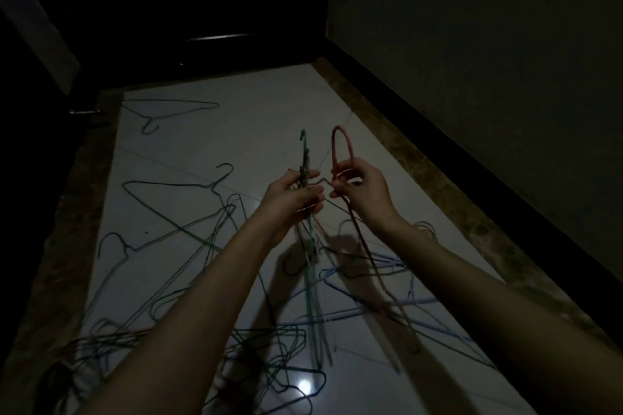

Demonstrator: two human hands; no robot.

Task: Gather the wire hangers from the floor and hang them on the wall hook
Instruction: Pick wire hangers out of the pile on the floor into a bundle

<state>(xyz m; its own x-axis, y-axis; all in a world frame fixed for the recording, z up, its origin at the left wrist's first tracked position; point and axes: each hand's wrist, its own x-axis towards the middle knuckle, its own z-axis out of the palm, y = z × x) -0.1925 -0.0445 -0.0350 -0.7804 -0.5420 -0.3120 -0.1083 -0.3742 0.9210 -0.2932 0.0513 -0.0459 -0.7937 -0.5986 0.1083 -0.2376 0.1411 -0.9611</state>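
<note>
Green hanger bundle (305, 172) and red hanger (342, 152) held upright, others (175, 212) strewn on floor

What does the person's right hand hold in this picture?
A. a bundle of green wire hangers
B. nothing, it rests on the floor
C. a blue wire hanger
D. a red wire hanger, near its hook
D: the right hand pinches the red wire hanger just below its upright hook, while the left hand holds the green bundle.
</note>
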